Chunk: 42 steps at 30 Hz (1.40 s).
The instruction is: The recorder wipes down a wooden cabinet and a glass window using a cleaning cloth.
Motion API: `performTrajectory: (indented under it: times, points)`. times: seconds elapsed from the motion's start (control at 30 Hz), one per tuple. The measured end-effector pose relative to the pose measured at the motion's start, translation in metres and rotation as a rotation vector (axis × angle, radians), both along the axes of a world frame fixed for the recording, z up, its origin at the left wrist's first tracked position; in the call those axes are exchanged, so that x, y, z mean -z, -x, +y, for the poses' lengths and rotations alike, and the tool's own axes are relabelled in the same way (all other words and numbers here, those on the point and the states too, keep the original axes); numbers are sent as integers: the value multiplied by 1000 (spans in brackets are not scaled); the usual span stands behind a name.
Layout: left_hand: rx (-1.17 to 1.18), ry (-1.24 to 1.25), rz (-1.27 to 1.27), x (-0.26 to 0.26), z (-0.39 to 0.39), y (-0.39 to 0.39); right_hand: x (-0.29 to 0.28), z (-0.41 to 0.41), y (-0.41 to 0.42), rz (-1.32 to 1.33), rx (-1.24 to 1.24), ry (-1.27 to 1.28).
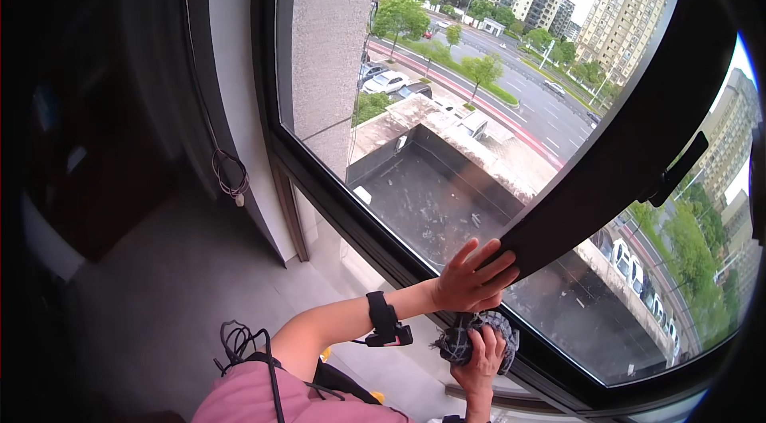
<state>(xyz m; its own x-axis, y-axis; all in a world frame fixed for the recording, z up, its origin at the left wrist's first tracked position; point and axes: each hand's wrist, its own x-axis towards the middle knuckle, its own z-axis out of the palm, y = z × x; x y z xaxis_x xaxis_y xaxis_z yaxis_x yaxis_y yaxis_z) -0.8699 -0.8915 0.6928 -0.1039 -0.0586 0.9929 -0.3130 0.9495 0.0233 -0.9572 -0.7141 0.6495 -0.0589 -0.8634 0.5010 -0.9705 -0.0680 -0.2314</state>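
Note:
My left hand (476, 279) lies with spread fingers against the lower end of the black window mullion (598, 195), holding nothing. Just below it, my right hand (482, 360) grips a bunched dark grey checked cloth (455, 348) with frayed edges. The cloth is at the bottom rail of the window frame (377, 237); my fingers hide part of it, and whether it touches the rail is hard to tell. Glass panes (431, 207) stretch on both sides of the mullion.
A black window handle (679, 174) projects from the mullion. Left of the window, a coiled cable (230, 177) hangs along the wall edge. Grey floor (155, 303) lies below. My left wrist wears a strapped device (386, 321), and loose black cable (239, 339) loops by my sleeve.

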Motion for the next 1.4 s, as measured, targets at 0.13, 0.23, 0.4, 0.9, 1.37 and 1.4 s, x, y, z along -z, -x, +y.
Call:
performTrajectory:
  times: [0.13, 0.23, 0.4, 0.9, 1.37, 1.4]
  points:
    - [-31, 31, -7, -2, -3, -4, 16, 58, 49, 68, 124, 143]
    - [-32, 30, -1, -3, -2, 1, 13, 128, 120, 243, 292, 165]
    - [-60, 45, -15, 1, -6, -6, -37, 177, 165, 49, 542, 415]
    - [19, 9, -17, -5, -4, -5, 13, 217, 229, -685, 498, 654]
    - [-27, 53, -37, -1, -5, -4, -11, -38, -41, -39, 141, 77]
    - [-32, 60, -42, 0, -7, -4, -10, -36, -37, -42, 150, 87]
